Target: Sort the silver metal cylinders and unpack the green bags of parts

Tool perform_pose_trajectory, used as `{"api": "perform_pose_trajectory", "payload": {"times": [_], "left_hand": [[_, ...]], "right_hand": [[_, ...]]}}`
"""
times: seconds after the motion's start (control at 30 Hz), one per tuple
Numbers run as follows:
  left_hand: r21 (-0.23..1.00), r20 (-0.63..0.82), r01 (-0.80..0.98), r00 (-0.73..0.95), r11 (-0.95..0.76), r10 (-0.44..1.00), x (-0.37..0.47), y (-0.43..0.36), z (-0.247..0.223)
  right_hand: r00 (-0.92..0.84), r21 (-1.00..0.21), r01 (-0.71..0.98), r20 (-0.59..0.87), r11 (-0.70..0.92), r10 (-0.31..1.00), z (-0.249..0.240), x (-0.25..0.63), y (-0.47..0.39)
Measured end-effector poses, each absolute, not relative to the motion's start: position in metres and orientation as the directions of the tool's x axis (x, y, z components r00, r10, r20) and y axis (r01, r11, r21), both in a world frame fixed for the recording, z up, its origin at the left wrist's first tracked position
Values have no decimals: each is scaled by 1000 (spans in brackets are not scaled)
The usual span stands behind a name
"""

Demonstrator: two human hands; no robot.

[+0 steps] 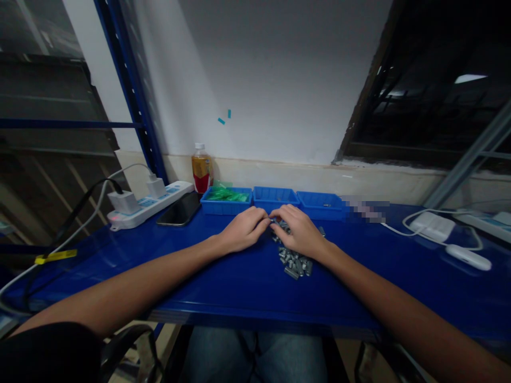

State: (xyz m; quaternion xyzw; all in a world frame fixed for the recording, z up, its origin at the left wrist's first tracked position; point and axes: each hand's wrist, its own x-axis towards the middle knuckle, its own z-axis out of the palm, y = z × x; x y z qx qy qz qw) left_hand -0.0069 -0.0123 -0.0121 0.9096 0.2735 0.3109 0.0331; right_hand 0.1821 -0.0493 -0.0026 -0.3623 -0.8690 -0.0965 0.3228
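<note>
My left hand (245,229) and my right hand (296,230) meet fingertip to fingertip above the blue table (223,287). Both have their thumbs drawn in against curled fingers; whatever is pinched there is hidden or too small to name. Under and beside my right hand lies a pile of small grey metal pieces (294,261), short and cylinder-like, partly covered by that hand. Just behind the hands stand three blue bins in a row: the left one (227,207) holds green plastic pieces (227,196), the middle one (275,192) shows little inside, and the right one (319,211) has a small metal piece in it.
A drink bottle (202,169) stands by the wall behind a dark phone (179,209). At left, a white power strip (146,208) carries plugs and cables. White chargers (433,227) and a white oblong device (468,257) with cables lie at right.
</note>
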Motion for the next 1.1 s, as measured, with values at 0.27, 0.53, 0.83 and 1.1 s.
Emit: {"api": "perform_pose_trajectory", "payload": {"times": [0.27, 0.53, 0.83, 1.1], "left_hand": [[244, 473, 463, 710, -852, 521, -7, -11, -14], [190, 384, 385, 817, -903, 429, -8, -8, -18], [167, 372, 412, 815, -896, 444, -8, -9, -16], [93, 351, 413, 838, -906, 418, -7, -7, -19]], "right_hand": [[-475, -28, 747, 676, 664, 563, 4, 200, -35], [15, -166, 972, 754, 168, 656, -3, 288, 6], [-208, -127, 909, 687, 397, 696, 0, 230, -16], [-448, -102, 809, 532, 579, 719, -9, 187, -38]]}}
